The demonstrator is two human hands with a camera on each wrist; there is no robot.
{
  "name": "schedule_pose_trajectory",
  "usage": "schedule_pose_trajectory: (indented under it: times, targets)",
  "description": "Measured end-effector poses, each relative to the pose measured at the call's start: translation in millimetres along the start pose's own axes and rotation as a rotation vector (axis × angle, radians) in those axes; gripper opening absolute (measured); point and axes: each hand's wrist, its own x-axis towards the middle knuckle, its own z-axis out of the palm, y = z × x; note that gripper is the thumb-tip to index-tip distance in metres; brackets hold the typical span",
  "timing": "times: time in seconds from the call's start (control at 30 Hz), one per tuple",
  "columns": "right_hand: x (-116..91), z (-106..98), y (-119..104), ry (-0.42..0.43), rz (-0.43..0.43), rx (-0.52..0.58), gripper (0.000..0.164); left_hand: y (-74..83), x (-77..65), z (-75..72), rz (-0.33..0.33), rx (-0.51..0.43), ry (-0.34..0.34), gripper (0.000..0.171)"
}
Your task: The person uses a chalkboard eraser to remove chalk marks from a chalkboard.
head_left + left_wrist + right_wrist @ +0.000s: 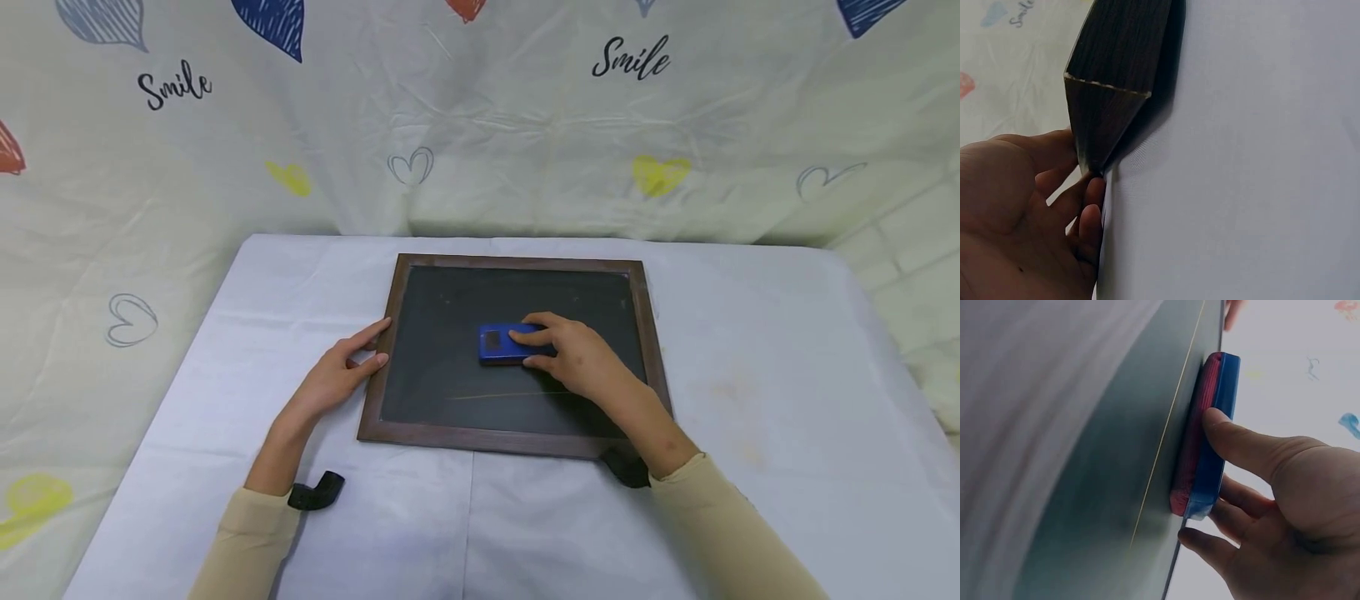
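Observation:
A framed chalkboard [450, 367] with a dark brown wooden frame lies on the white-covered table. The left hand [335, 379] holds its left edge, thumb and index fingertip on the frame; in the left wrist view, other fingers [1090, 225] bend in low beside the frame corner [1107, 112]. On the board's middle, the right hand [581, 354] grips a blue chalkboard eraser [501, 352] between thumb and fingers. The right wrist view shows the eraser's pink felt [1196, 437] facing the board. A thin yellowish line [487, 396] runs across the board nearer its front edge.
A pale curtain [517, 175] printed with hearts and words hangs behind the table. White cloth [750, 350] extends around the board on both sides. Black wrist mounts stick out by each sleeve, the left one [317, 492] over the cloth, the right one [624, 468] near the board's front-right corner.

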Motion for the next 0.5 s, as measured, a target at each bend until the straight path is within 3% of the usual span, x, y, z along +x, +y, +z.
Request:
schedule_pose_trajectory:
  times: [0.5]
  targets:
    - [-33,-27,45,0.029,0.109,0.001,0.05,0.4,-1.0,1.3,0.0,0.0,-0.001,0.061]
